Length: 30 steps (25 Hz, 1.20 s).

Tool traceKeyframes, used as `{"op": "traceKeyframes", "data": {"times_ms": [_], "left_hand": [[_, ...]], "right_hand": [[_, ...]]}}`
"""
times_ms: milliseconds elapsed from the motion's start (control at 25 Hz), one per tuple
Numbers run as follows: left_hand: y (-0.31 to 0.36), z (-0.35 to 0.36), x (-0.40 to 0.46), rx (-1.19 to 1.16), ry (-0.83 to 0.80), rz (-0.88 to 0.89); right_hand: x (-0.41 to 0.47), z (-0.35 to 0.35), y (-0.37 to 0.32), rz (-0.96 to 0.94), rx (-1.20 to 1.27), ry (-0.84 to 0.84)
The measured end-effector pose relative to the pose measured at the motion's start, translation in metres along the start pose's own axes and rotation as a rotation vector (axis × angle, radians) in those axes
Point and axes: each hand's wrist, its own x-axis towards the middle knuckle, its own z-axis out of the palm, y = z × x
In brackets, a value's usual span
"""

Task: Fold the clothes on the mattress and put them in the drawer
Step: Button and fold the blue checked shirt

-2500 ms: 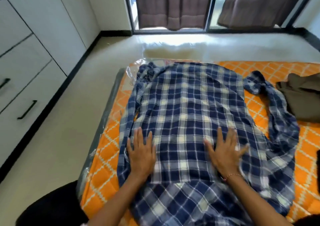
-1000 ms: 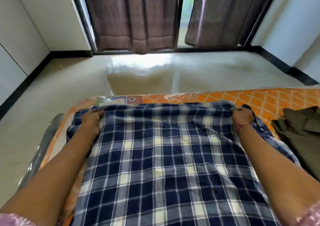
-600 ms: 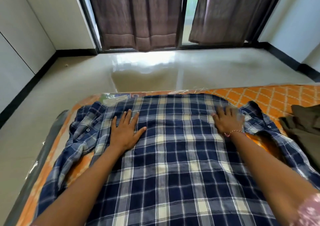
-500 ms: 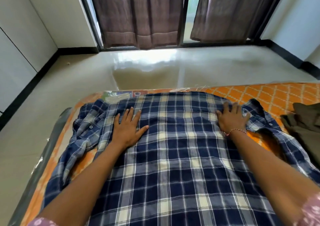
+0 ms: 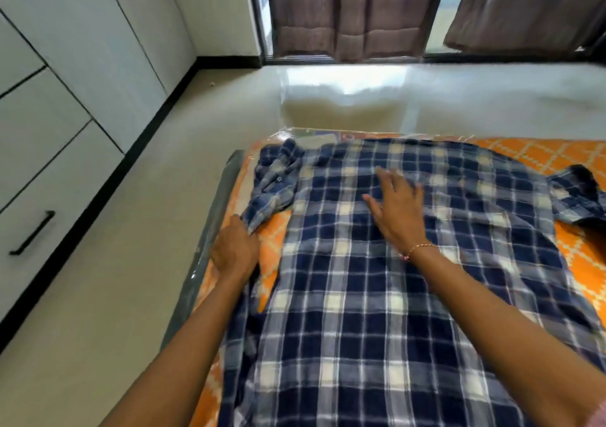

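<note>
— Orange mattress (image 5: 537,154) on a pale floor, drawers (image 5: 36,177) at left: where is the shirt (image 5: 360,295)?
— Spread flat across it, back up.
— And the hands?
— Left hand (image 5: 234,251) grips the left sleeve (image 5: 272,184), fingers curled; right hand (image 5: 398,208) lies blurred over the shirt's middle, fingers straight, holding nothing.

Glossy pale floor (image 5: 114,295), white cabinets (image 5: 49,115) left, brown curtains (image 5: 347,10) over bright window.
</note>
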Motion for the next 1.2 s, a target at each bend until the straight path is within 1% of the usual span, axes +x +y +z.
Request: {"op": "traceKeyframes", "data": {"times_ms": [40, 120, 160, 200, 240, 280, 320, 360, 400, 440, 480, 520, 560, 640, 720, 800, 840, 880, 960, 1000, 1080, 1120, 1160, 1200], "left_hand": [[-0.003, -0.007, 0.000, -0.135, -0.005, -0.031], [0.004, -0.024, -0.004, -0.447, 0.003, -0.097], [0.012, -0.032, -0.011, -0.559, -0.005, -0.030], [0.022, -0.040, -0.023, -0.622, -0.045, 0.110], [0.028, -0.049, -0.042, -0.635, -0.111, 0.288], [0.028, -0.056, -0.066, -0.603, -0.182, 0.454], [0.023, -0.057, -0.086, -0.519, -0.210, 0.562], [0.010, -0.054, -0.106, -0.386, -0.188, 0.604], [-0.007, -0.048, -0.126, -0.214, -0.155, 0.587], [-0.027, -0.043, -0.151, -0.030, -0.159, 0.538], [-0.044, -0.039, -0.177, 0.127, -0.205, 0.493], [-0.056, -0.036, -0.201, 0.228, -0.243, 0.478], [-0.061, -0.033, -0.219, 0.276, -0.245, 0.481], [-0.058, -0.034, -0.245, 0.313, -0.196, 0.503], [-0.051, -0.035, -0.266, 0.390, -0.177, 0.560], [-0.048, -0.031, -0.286, 0.446, -0.205, 0.645], [-0.049, -0.030, -0.298, 0.455, -0.208, 0.703], [-0.051, -0.030, -0.308, 0.442, -0.174, 0.778], [-0.052, -0.034, -0.319, 0.361, -0.064, 0.941], [-0.051, -0.037, -0.323, 0.310, -0.020, 1.030], [-0.049, -0.042, -0.331, 0.271, -0.015, 1.094], [-0.050, -0.042, -0.334, 0.291, -0.036, 1.064], [-0.052, -0.039, -0.338, 0.333, -0.073, 0.963], [-0.058, -0.036, -0.341, 0.369, -0.127, 0.823]], "right_hand": [[-0.013, 0.003, -0.033, -0.037, 0.206, -0.029], [-0.036, 0.006, -0.096, -0.013, 0.611, -0.186], [-0.043, 0.004, -0.122, 0.052, 0.793, -0.289], [-0.046, 0.000, -0.142, 0.149, 0.987, -0.405], [-0.046, -0.007, -0.158, 0.248, 1.196, -0.507], [-0.044, -0.017, -0.166, 0.323, 1.387, -0.539], [-0.039, -0.027, -0.166, 0.376, 1.537, -0.498], [-0.036, -0.041, -0.161, 0.404, 1.653, -0.424], [-0.035, -0.055, -0.151, 0.413, 1.752, -0.341], [-0.039, -0.068, -0.138, 0.401, 1.812, -0.265], [-0.048, -0.080, -0.124, 0.381, 1.846, -0.199], [-0.061, -0.093, -0.108, 0.365, 1.860, -0.140], [-0.070, -0.102, -0.091, 0.363, 1.866, -0.074], [-0.091, -0.118, -0.054, 0.385, 1.873, 0.070], [-0.117, -0.129, -0.014, 0.454, 1.832, 0.220], [-0.155, -0.125, 0.021, 0.613, 1.788, 0.351], [-0.180, -0.117, 0.031, 0.737, 1.779, 0.370], [-0.205, -0.105, 0.036, 0.871, 1.782, 0.341], [-0.243, -0.075, 0.018, 1.069, 1.721, 0.180], [-0.253, -0.065, 0.003, 1.130, 1.644, 0.089], [-0.261, -0.058, -0.025, 1.153, 1.501, -0.039], [-0.261, -0.059, -0.031, 1.150, 1.471, -0.013], [-0.262, -0.065, -0.032, 1.112, 1.476, 0.081], [-0.263, -0.071, -0.025, 1.063, 1.539, 0.230]]}}
